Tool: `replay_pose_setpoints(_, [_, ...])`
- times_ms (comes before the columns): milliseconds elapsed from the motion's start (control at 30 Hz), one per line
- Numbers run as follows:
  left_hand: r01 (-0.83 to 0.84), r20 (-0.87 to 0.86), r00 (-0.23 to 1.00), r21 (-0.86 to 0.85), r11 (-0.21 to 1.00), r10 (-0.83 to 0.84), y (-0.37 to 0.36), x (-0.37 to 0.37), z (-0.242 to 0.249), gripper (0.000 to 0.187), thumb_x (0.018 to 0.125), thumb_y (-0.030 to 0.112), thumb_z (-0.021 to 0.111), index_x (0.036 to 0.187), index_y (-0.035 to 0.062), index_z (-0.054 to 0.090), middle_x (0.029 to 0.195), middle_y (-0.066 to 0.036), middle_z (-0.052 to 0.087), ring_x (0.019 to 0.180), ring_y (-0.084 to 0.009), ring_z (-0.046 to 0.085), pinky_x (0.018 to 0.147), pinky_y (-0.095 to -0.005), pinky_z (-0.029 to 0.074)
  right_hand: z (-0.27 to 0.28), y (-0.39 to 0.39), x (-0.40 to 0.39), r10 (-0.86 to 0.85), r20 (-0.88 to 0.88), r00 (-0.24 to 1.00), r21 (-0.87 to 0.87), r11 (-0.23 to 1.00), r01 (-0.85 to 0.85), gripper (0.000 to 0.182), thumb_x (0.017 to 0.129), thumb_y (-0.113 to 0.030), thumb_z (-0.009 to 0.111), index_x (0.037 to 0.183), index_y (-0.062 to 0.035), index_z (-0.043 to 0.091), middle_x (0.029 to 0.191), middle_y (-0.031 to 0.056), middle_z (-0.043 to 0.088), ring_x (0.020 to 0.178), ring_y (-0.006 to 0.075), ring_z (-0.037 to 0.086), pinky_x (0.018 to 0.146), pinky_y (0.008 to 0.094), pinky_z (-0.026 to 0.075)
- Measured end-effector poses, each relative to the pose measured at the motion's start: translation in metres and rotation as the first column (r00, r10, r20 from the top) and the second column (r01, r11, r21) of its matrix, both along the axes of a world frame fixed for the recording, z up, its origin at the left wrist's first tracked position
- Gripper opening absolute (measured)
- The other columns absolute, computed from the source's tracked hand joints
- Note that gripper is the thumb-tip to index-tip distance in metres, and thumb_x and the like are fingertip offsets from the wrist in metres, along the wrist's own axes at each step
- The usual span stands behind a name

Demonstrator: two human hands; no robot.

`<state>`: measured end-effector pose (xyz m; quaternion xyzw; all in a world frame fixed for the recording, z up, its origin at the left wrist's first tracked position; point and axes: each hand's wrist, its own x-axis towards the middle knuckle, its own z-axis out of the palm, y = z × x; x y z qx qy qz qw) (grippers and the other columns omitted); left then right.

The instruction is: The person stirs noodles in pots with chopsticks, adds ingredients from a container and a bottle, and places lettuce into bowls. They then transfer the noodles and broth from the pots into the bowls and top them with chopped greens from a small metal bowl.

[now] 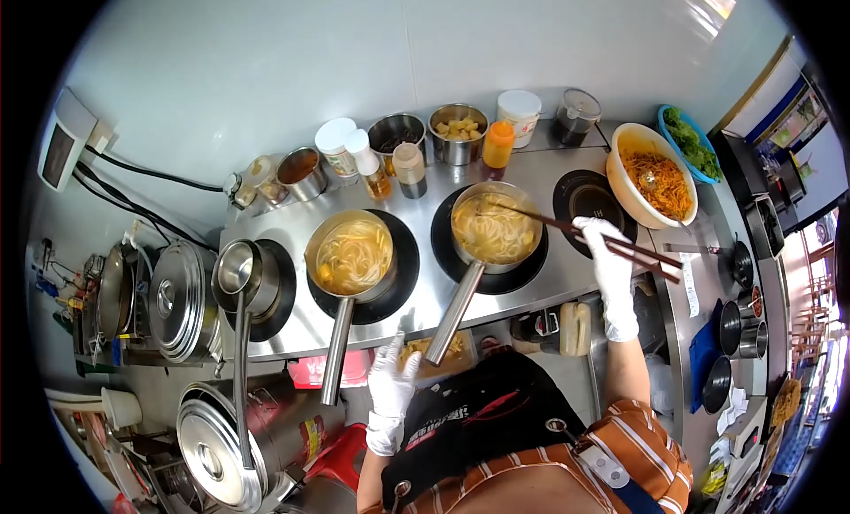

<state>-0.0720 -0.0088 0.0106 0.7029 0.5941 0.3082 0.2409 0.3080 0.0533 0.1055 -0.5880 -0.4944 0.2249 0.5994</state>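
Observation:
My right hand (606, 259), in a white glove, grips a pair of long dark chopsticks (567, 226). Their tips reach into the noodles in the right saucepan (462, 288), which sits on a black burner. My left hand (390, 383), gloved as well, is below the counter's front edge with fingers apart and nothing in it. It hangs between the two saucepan handles, touching neither. The left saucepan (340, 332) holds noodles in yellowish broth, on a burner of its own.
A ladle (241, 355) rests across a small pot at left, its handle jutting out front. Seasoning bottles (410, 169) and metal pots line the wall. A large bowl (627, 188) of shredded orange food and a blue basket (666, 124) of greens stand at right. Lidded stockpots (212, 452) are lower left.

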Motion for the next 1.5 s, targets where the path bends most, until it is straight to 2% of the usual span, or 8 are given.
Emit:
replay_pose_setpoints(67, [0.019, 0.074, 0.997, -0.102, 0.995, -0.011, -0.001, 0.016, -0.014, 0.055, 0.081, 0.026, 0.074, 0.127, 0.0030, 0.056, 0.109, -0.021, 0.064, 0.098, -0.0361, 0.064, 0.084, -0.0394, 0.051, -0.013, 0.000, 0.000, 0.079, 0.019, 0.997, 0.017, 0.997, -0.079, 0.011, 0.086, -0.001, 0.062, 0.094, 0.0030, 0.069, 0.093, 0.0104, 0.070, 0.089, 0.0178, 0.065, 0.084, 0.0299, 0.051])
replay_pose_setpoints(200, [-0.001, 0.007, 1.000, -0.218, 0.976, 0.003, 0.000, 0.045, -0.002, 0.057, 0.082, 0.026, 0.074, 0.129, 0.0003, 0.054, 0.109, -0.018, 0.063, 0.097, -0.0299, 0.064, 0.082, -0.0354, 0.051, -0.040, 0.020, -0.010, 0.265, 0.075, 0.961, 0.010, 0.964, -0.266, 0.012, 0.084, -0.001, 0.064, 0.094, 0.0023, 0.070, 0.096, 0.0123, 0.071, 0.091, 0.0204, 0.066, 0.086, 0.0300, 0.051])
replay_pose_setpoints(433, [-0.100, -0.116, 0.989, -0.113, 0.989, 0.087, 0.000, 0.069, -0.009, 0.057, 0.080, 0.026, 0.076, 0.126, -0.0007, 0.057, 0.097, -0.021, 0.067, 0.083, -0.0307, 0.068, 0.073, -0.0360, 0.053, -0.049, 0.039, 0.032, 0.117, 0.095, 0.989, -0.015, 0.993, -0.116, 0.009, 0.083, 0.001, 0.066, 0.092, 0.0012, 0.070, 0.090, 0.0107, 0.070, 0.084, 0.0193, 0.066, 0.080, 0.0285, 0.051])
replay_pose_setpoints(700, [-0.222, -0.105, 0.972, -0.128, 0.967, 0.209, -0.001, 0.081, -0.008, 0.040, 0.080, 0.022, 0.072, 0.116, 0.0047, 0.065, 0.093, -0.018, 0.068, 0.079, -0.0318, 0.068, 0.069, -0.0371, 0.053, -0.021, 0.029, 0.056, 0.326, 0.122, 0.937, -0.016, 0.945, -0.327, 0.006, 0.083, 0.001, 0.067, 0.089, 0.0015, 0.070, 0.088, 0.0114, 0.070, 0.082, 0.0188, 0.067, 0.075, 0.0274, 0.052])
replay_pose_setpoints(800, [-0.249, -0.124, 0.966, -0.219, 0.943, 0.227, 0.001, 0.087, -0.001, 0.040, 0.081, 0.015, 0.071, 0.115, -0.0046, 0.063, 0.091, -0.020, 0.068, 0.078, -0.0265, 0.068, 0.071, -0.0336, 0.053, 0.002, 0.030, 0.068, 0.237, 0.169, 0.957, -0.021, 0.971, -0.237, 0.005, 0.083, 0.000, 0.068, 0.087, 0.0011, 0.070, 0.085, 0.0117, 0.070, 0.080, 0.0198, 0.068, 0.075, 0.0285, 0.053])
replay_pose_setpoints(1033, [-0.328, -0.129, 0.941, -0.139, 0.934, 0.312, -0.001, 0.094, -0.008, 0.042, 0.077, 0.023, 0.075, 0.112, 0.0009, 0.066, 0.086, -0.016, 0.068, 0.076, -0.0286, 0.068, 0.068, -0.0359, 0.053, -0.025, 0.034, 0.060, 0.525, -0.053, 0.850, -0.220, 0.824, -0.522, 0.009, 0.082, -0.003, 0.068, 0.090, 0.0014, 0.069, 0.093, 0.0114, 0.069, 0.089, 0.0197, 0.066, 0.081, 0.0284, 0.052])
replay_pose_setpoints(1100, [-0.335, -0.121, 0.940, -0.152, 0.930, 0.319, -0.001, 0.096, -0.006, 0.042, 0.077, 0.023, 0.075, 0.112, 0.0005, 0.066, 0.087, -0.016, 0.068, 0.076, -0.0285, 0.068, 0.068, -0.0355, 0.053, -0.042, 0.047, 0.057, 0.483, -0.028, 0.875, -0.056, 0.873, -0.484, 0.012, 0.083, -0.002, 0.067, 0.093, 0.0020, 0.069, 0.094, 0.0120, 0.069, 0.090, 0.0199, 0.066, 0.083, 0.0281, 0.051])
replay_pose_setpoints(1500, [-0.241, -0.154, 0.964, -0.147, 0.959, 0.219, -0.001, 0.086, -0.009, 0.041, 0.080, 0.026, 0.072, 0.114, 0.0044, 0.065, 0.087, -0.018, 0.067, 0.077, -0.0325, 0.067, 0.069, -0.0387, 0.053, -0.040, 0.024, 0.075, 0.234, 0.058, 0.970, 0.013, 0.972, -0.235, 0.009, 0.085, -0.002, 0.065, 0.090, 0.0025, 0.070, 0.090, 0.0103, 0.070, 0.086, 0.0187, 0.067, 0.082, 0.0304, 0.052])
